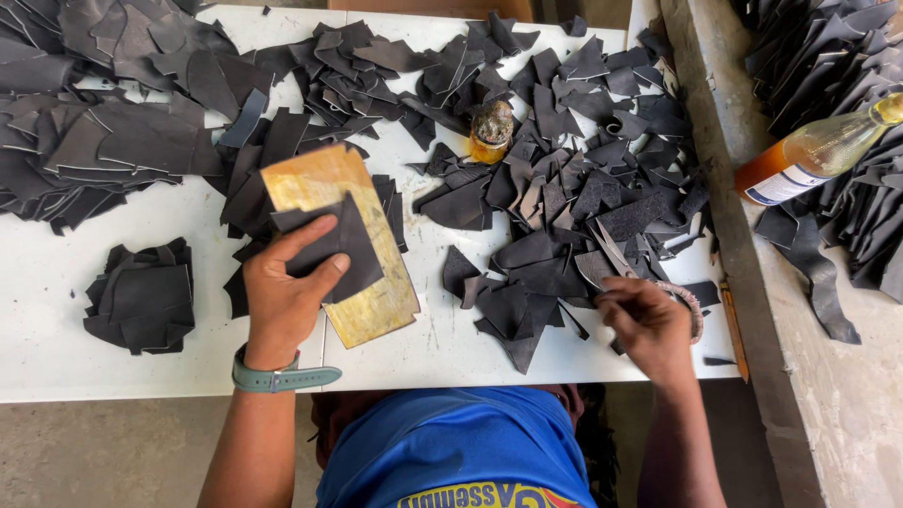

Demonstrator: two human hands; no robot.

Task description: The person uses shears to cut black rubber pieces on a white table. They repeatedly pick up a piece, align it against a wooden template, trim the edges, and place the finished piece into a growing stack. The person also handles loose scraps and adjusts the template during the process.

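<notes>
L hand (282, 292) pinches a black leather piece (334, 246) on the yellow board (343, 240); R hand (647, 325), fingers curled, grips scissors (625, 268).

A leather workshop: cut black leather pieces (564, 179) cover the worktable (56, 282).

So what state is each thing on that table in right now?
Left hand: pressing a dark leather piece flat on the board.
Yellowish board: lying flat, partly covered.
Right hand: on the scissors, which lie among scraps.
Small glue pot: upright, crusted.
Bottle: lying tilted on scraps.
</notes>
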